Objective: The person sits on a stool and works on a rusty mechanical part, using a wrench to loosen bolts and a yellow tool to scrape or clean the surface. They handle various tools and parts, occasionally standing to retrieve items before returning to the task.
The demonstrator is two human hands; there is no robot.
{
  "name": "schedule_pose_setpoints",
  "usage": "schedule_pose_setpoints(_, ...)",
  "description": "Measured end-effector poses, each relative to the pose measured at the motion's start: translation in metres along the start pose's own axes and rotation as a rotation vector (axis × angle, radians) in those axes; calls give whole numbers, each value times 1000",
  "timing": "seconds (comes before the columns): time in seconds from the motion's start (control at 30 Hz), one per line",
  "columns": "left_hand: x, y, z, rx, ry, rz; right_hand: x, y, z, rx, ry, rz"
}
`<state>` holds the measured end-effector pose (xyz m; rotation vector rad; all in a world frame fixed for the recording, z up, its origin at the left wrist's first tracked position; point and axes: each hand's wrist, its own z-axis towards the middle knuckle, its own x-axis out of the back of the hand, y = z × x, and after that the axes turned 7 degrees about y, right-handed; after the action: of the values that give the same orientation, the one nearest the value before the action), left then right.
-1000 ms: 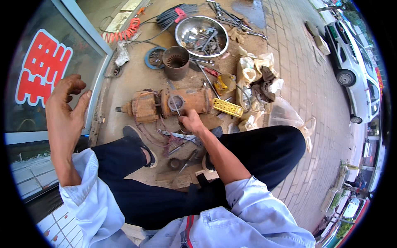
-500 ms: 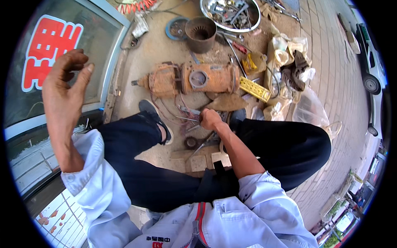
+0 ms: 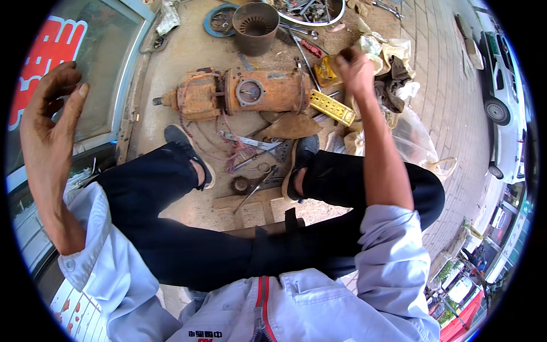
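Note:
My left hand [image 3: 54,117] is raised beside the glass door, fingers loosely curled and thumb apart, with nothing visible in it. My right hand [image 3: 358,74] reaches forward over the yellow container [image 3: 325,73] and the pale plastic bags; its fingers are blurred, and whether they touch or hold anything is hidden. Between the two, a rusty cylindrical motor or pump [image 3: 268,91] lies on its side on the ground, with a round opening in its casing. Thin reddish wires [image 3: 231,139] trail from it towards several metal hand tools [image 3: 253,149] between my feet.
A rusty pot-shaped part [image 3: 255,34] and a blue ring [image 3: 219,21] stand beyond the motor. At the top edge is a metal basin [image 3: 319,23] of loose parts. A yellow power strip [image 3: 332,107] lies right of the motor. Parked cars [image 3: 504,85] line the paving.
My right hand has left the tools between my feet and moved forward and right to the bags. The left hand stays raised. The whole view has shifted slightly.

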<state>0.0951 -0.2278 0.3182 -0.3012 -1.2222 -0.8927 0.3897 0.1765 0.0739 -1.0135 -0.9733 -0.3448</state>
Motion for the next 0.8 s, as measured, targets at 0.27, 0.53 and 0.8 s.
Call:
schedule_pose_setpoints(0.27,2,-17,-3,44,-20,48,24,27,25,-112,-256,-367)
schedule_pose_setpoints(0.53,3,-17,-1,25,-71,104,-17,31,25,-28,-250,-351)
schedule_pose_setpoints(0.8,6,-12,-2,18,-39,88,-9,30,36,-118,-226,-347)
